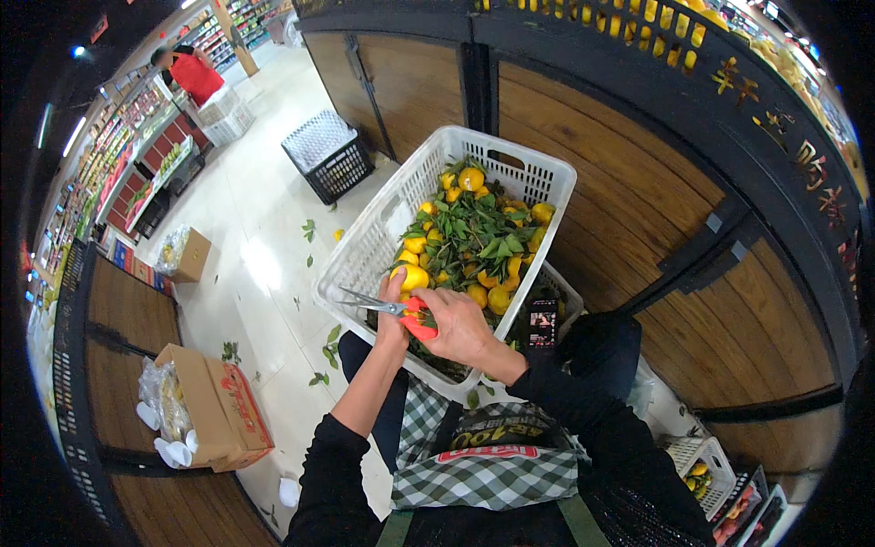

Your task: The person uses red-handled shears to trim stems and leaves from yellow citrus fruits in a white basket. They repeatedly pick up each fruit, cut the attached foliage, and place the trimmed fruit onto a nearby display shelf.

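Note:
My left hand (392,318) holds a yellow-orange citrus fruit (412,278) over the near left part of a white plastic crate (333,268). Red-handled scissors (418,320) are in my right hand (456,328), their metal blades apart and pointing left, just below the fruit. Inside the crate lie many such fruits and a heap of green leaves (472,229) with stems. The crate stands in front of my knees, its near end close to my checkered apron (485,482). My left palm is partly hidden behind the scissors.
A phone (543,321) with a lit screen lies right of the crate, above another pale crate. A black crate (342,171) stands beyond, cardboard boxes (222,410) to the left. Wood-panelled display stands (615,150) border the right. Leaves litter the tiled floor. A person in red (195,76) stands far off.

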Motion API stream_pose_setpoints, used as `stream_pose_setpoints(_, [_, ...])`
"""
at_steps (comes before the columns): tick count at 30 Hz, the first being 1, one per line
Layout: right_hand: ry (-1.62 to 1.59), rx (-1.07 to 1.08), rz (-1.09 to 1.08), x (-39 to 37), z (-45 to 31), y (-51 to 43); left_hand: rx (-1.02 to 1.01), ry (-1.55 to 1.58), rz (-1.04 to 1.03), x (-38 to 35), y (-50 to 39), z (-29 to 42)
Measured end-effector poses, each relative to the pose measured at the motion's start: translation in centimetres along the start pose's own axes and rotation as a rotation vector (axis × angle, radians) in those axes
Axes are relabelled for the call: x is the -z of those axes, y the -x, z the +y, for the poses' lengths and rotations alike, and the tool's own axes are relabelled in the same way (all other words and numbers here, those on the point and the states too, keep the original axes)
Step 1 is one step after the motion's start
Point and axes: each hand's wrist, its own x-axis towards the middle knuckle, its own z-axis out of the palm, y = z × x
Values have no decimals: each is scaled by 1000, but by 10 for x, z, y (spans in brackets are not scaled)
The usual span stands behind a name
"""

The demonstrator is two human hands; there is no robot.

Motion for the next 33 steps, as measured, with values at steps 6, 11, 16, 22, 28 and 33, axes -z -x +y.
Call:
stream_pose_setpoints(6, [2,-71,-38,7,-4,-2,364,291,-186,6,-4,6])
stream_pose_setpoints(11, [-230,-149,160,55,9,8,245,-7,-271,-15,21,29])
stream_pose_setpoints(16, [-272,-203,602,106,66,51,-500,-654,-388,-81,47,53])
stream_pose_setpoints(22, [-223,-396,786,104,136,119,-1395,-966,-523,-217,46,104])
stream_pose_setpoints(28, [-411,-578,707,82,158,147,-1881,-792,-526,-370,-1,157])
stream_pose_setpoints(33, [-126,-421,601,87,159,143,-2052,-694,-198,-505,-86,228])
